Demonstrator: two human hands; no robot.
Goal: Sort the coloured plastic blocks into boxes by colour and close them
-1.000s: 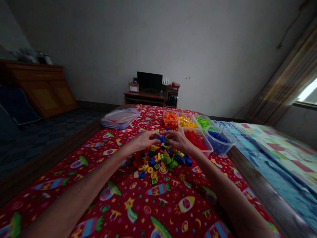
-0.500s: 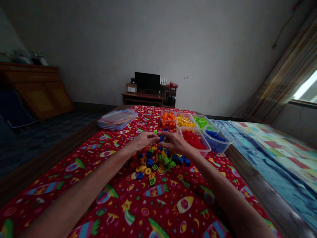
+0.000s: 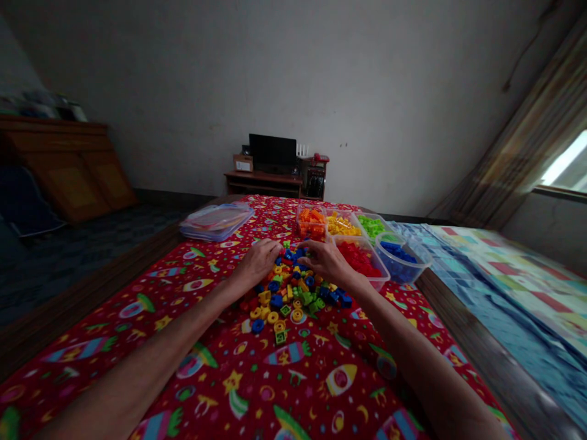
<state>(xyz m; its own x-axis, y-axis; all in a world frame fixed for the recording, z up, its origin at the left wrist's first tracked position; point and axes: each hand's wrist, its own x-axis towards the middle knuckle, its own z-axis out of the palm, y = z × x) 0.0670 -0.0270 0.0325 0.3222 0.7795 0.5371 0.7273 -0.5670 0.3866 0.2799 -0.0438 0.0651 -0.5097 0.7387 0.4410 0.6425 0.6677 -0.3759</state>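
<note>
A pile of mixed toy building blocks (image 3: 287,293) in blue, yellow, green, orange and red lies on the red patterned cloth. At its left far side is my left hand (image 3: 260,263), its fingers curled together. Whatever they may hold is hidden. My right hand (image 3: 328,261) is over the pile's far right part, thumb and fingers apart, close to some blue blocks. Just beyond that hand stands a clear tub of red blocks (image 3: 358,260).
Clear tubs hold orange blocks (image 3: 312,221), yellow blocks (image 3: 342,225), green blocks (image 3: 371,226) and blue blocks (image 3: 398,252). Stacked clear lids (image 3: 216,221) lie at the far left of the table. A bed (image 3: 486,275) adjoins the table's right side.
My hands have drawn apart, the left one moving a little left and the right staying over the pile. More of the blocks between them now shows.
</note>
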